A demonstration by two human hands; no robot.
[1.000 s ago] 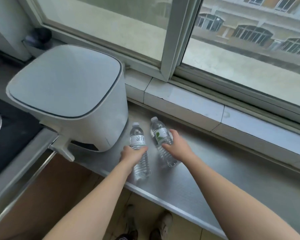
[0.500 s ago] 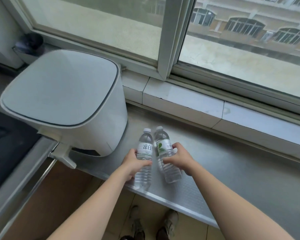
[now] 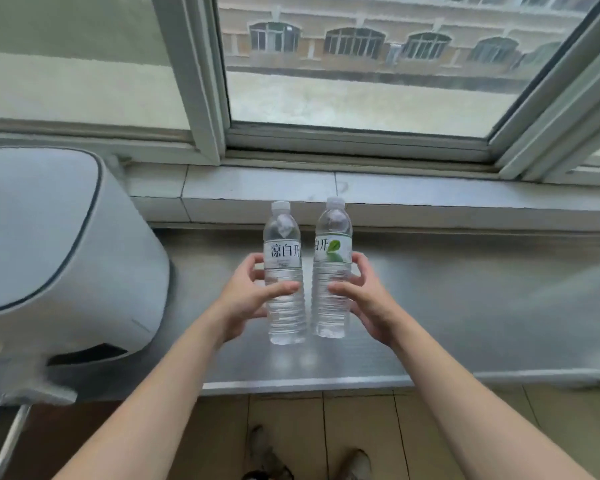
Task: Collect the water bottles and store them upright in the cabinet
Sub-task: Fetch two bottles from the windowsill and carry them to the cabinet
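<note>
So each hand has a bottle: the left hand (image 3: 248, 299) is wrapped round the left bottle (image 3: 284, 282), thumb across the front and fingers (image 3: 253, 268) curled behind it, and the right hand (image 3: 364, 299) grips the right bottle (image 3: 331, 271) the same way. Both bottles are upright, caps on, side by side and almost touching, held above the steel counter (image 3: 465, 306) in front of the window sill (image 3: 430, 195). I can't quite tell if the bases are clear of the counter, but it looks like they're off it. No cabinet in view, so the storing part is yet to come. What I'd worry about: the grips are mid-body on thin ribbed plastic, so squeezing too hard could buckle a bottle and let it slip. The two could also knock together on a turn. And the big white appliance (image 3: 49, 254) sits close on the left, easy to clip with an elbow while swinging away.
</note>
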